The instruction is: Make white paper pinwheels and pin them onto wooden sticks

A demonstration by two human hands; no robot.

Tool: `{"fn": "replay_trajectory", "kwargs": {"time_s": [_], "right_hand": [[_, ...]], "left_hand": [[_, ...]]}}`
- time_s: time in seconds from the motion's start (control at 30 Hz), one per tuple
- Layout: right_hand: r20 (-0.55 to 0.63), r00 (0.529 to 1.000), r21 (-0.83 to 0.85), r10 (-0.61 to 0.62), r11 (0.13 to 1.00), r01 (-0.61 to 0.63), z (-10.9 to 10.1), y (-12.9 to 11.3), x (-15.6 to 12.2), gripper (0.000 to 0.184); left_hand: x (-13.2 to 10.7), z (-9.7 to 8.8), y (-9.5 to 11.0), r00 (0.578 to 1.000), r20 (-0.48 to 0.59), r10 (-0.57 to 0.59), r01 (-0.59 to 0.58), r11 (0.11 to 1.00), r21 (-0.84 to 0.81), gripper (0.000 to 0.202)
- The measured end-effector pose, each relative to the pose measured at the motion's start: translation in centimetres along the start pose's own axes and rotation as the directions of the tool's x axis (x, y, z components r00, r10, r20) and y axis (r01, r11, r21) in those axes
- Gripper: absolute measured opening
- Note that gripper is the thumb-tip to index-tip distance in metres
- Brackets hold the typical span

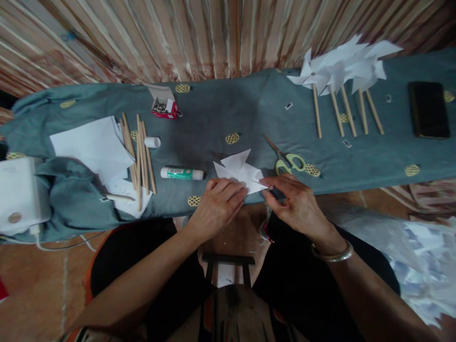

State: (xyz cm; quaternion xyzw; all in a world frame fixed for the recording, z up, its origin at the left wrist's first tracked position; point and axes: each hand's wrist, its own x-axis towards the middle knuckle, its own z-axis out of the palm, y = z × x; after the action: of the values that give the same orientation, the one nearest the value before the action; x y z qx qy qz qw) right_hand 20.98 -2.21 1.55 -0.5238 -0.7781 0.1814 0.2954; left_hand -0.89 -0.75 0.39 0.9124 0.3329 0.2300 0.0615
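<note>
A white paper pinwheel point(238, 167) with folded, pointed blades lies at the near edge of the cloth-covered table, between my hands. My left hand point(221, 200) rests on its lower left part, fingers together and pressing it down. At its right corner, my right hand point(295, 202) pinches a blade tip between thumb and forefinger. Green-handled scissors point(288, 159) lie with blades apart just beyond my right hand. A glue stick point(182, 174) lies uncapped to the left of the paper, its white cap point(152, 142) further left.
Several finished pinwheels on sticks point(338, 66) lie at the back right, near a black phone point(429, 109). Left are wooden sticks point(147, 161), paper sheets point(90, 142), a red box of metal pins point(164, 108) and a white device with a cable point(21, 194). A plastic bag point(420, 256) sits lower right.
</note>
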Motion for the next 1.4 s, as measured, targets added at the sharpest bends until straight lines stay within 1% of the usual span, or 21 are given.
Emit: {"fn": "replay_trajectory", "kwargs": {"time_s": [0.23, 0.4, 0.5, 0.63, 0.77, 0.93, 1.1, 1.4], "right_hand": [[0.108, 0.992, 0.125, 0.063, 0.989, -0.077, 0.5, -0.4, -0.3, 0.023], [0.087, 0.991, 0.195, 0.098, 0.974, -0.113, 0.6, -0.4, 0.2, 0.022], [0.085, 0.994, 0.21, 0.07, 0.974, -0.086, 0.6, -0.4, 0.7, 0.018], [0.089, 0.995, 0.188, 0.032, 0.981, -0.048, 0.8, -0.5, 1.3, 0.016], [0.055, 0.998, 0.139, 0.033, 0.989, -0.041, 1.2, -0.4, 1.7, 0.012], [0.045, 0.997, 0.058, 0.055, 0.997, -0.057, 1.8, -0.5, 2.2, 0.01], [0.029, 0.999, 0.01, 0.031, 0.999, -0.032, 2.5, -0.6, 2.8, 0.007], [0.006, 1.0, -0.044, 0.013, 0.999, -0.012, 3.2, -0.6, 3.1, 0.008]], "left_hand": [[-0.1, 0.2, -0.1, 0.999, 0.04, -0.006, 0.006, 1.0, 0.014, 0.019], [-0.2, 0.3, -0.1, 1.0, 0.018, 0.003, -0.004, 1.0, 0.028, 0.015], [-0.2, 0.1, -0.1, 1.0, 0.026, 0.011, -0.011, 1.0, 0.026, 0.015], [-0.3, 0.0, 0.1, 0.999, 0.046, 0.023, -0.025, 0.999, 0.028, 0.017], [-0.7, -0.1, 0.3, 0.999, 0.035, 0.027, -0.029, 0.999, 0.035, 0.016], [-0.9, -0.2, 0.5, 1.0, 0.02, 0.018, -0.019, 1.0, 0.016, 0.014], [-0.9, -0.4, 0.6, 1.0, 0.027, 0.016, -0.016, 1.0, 0.013, 0.013], [-1.0, -0.5, 0.5, 0.999, 0.031, -0.009, 0.008, 0.999, 0.034, 0.014]]}}
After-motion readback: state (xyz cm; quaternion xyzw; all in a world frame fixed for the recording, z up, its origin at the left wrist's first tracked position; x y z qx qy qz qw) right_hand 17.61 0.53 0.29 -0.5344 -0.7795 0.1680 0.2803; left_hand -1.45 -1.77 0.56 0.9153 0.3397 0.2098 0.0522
